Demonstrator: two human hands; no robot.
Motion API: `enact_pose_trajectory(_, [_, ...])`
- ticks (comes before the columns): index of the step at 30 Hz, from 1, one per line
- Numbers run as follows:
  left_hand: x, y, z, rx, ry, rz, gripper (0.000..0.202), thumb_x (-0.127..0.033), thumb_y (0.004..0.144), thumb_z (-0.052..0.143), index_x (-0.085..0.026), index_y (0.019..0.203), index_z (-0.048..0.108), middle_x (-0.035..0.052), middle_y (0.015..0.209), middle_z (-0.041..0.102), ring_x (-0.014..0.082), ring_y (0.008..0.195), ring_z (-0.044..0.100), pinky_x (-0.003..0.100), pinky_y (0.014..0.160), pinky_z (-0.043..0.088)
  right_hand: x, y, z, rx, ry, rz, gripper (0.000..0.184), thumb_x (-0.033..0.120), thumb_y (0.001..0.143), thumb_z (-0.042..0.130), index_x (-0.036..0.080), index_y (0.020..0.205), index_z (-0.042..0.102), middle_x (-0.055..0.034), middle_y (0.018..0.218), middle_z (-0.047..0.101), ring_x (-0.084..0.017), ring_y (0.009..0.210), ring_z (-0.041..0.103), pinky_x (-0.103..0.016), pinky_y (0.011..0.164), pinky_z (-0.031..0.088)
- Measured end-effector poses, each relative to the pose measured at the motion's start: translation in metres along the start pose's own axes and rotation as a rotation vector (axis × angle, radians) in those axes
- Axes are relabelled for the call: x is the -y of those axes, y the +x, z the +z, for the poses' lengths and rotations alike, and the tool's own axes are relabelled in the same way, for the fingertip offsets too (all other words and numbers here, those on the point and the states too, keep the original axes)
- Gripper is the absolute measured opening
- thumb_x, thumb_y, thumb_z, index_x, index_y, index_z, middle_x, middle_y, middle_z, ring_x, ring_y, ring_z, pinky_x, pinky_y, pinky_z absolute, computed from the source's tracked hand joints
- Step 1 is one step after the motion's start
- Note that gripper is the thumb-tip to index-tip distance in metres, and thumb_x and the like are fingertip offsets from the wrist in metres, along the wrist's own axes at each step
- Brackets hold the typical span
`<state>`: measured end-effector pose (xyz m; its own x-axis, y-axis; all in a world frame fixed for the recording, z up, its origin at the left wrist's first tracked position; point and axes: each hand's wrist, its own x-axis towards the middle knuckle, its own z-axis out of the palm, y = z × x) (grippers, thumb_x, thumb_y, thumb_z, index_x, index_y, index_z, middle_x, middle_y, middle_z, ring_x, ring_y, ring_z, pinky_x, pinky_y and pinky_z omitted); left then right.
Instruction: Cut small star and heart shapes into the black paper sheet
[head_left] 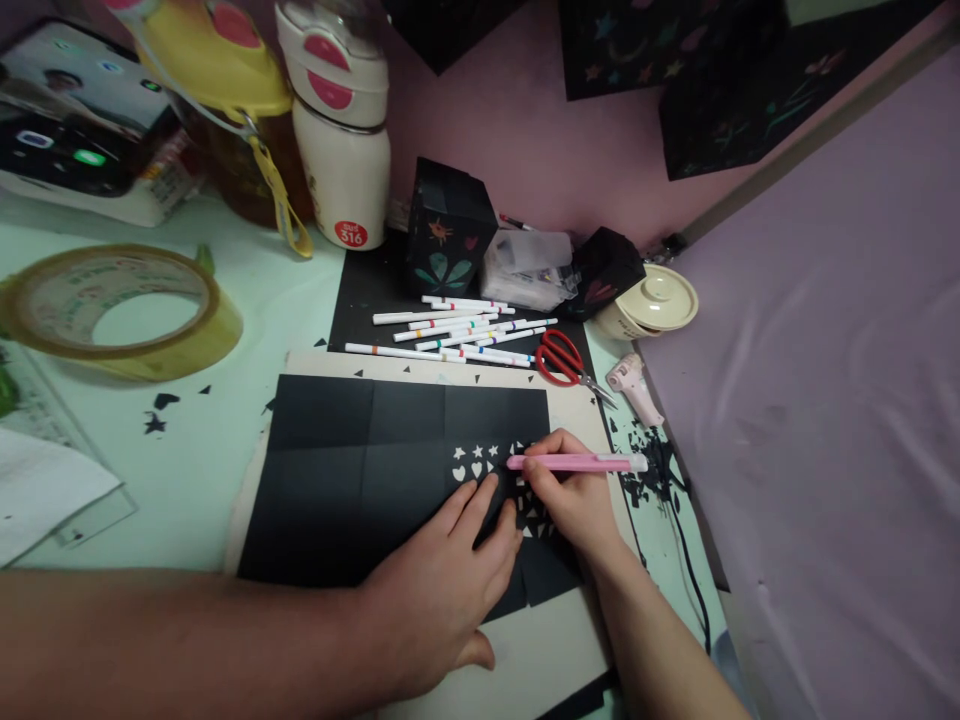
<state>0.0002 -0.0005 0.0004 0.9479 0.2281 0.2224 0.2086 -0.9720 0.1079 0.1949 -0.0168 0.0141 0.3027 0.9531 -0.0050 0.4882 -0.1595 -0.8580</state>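
Note:
A sheet of black paper (360, 460) with fold creases lies on a beige board (555, 640). Small hearts and stars (474, 460) are cut out of it near its right side. My left hand (442, 585) lies flat on the paper, fingers stretched out, just left of the cut-outs. My right hand (566, 495) is closed around a pink craft knife (577, 462), its tip down on the paper beside the cut-outs.
Several white markers (457, 335) and red scissors (564, 358) lie behind the board. A decorated black paper box (448, 228), a cream lidded bowl (652, 300), a pink glue gun (634, 385), a tape roll (120, 310), two bottles (341, 120) and black scraps (652, 470) surround it.

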Motion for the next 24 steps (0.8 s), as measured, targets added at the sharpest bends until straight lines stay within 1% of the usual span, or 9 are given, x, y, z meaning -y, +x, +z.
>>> enact_pose_trajectory(7, [-0.0004,0.0010,0.0009,-0.025,0.002,0.001,0.084,-0.078,0.071,0.057,-0.015,0.127,0.065,0.0150,0.134,0.058,0.0426,0.130,0.044,0.050,0.109,0.027,0.0025,0.0005,0.0012,-0.034,0.008,0.001,0.009,0.024,0.076,0.064,0.020,0.070,0.058,0.0018,0.063,0.062,-0.013,0.056,0.055,-0.023,0.053,0.044])
enact_pose_trajectory(17, [0.0003,0.0002,0.0006,-0.017,-0.005,0.000,0.082,-0.077,0.073,0.056,-0.015,0.125,0.065,0.0155,0.134,0.058,0.0430,0.130,0.044,0.051,0.108,0.028,0.0031,0.0007,0.0017,-0.042,0.015,0.020,0.010,0.025,0.076,0.064,0.020,0.070,0.058,0.0016,0.062,0.061,-0.013,0.057,0.055,-0.024,0.054,0.044])
enact_pose_trajectory(20, [0.0006,0.0002,0.0014,-0.011,-0.008,0.006,0.083,-0.077,0.073,0.056,-0.015,0.127,0.064,0.0154,0.135,0.058,0.0433,0.130,0.044,0.051,0.109,0.028,0.0015,-0.0004,0.0002,-0.034,0.035,0.043,0.010,0.025,0.076,0.064,0.020,0.070,0.058,0.0018,0.062,0.061,-0.012,0.056,0.055,-0.023,0.053,0.044])
enact_pose_trajectory(24, [0.0001,0.0005,0.0021,-0.011,0.001,0.004,0.083,-0.077,0.073,0.056,-0.014,0.127,0.064,0.0152,0.135,0.058,0.0432,0.130,0.044,0.050,0.109,0.028,-0.0022,-0.0024,-0.0027,0.022,0.036,0.031,0.007,0.023,0.076,0.064,0.020,0.072,0.058,0.0011,0.065,0.064,-0.013,0.057,0.057,-0.023,0.054,0.045])
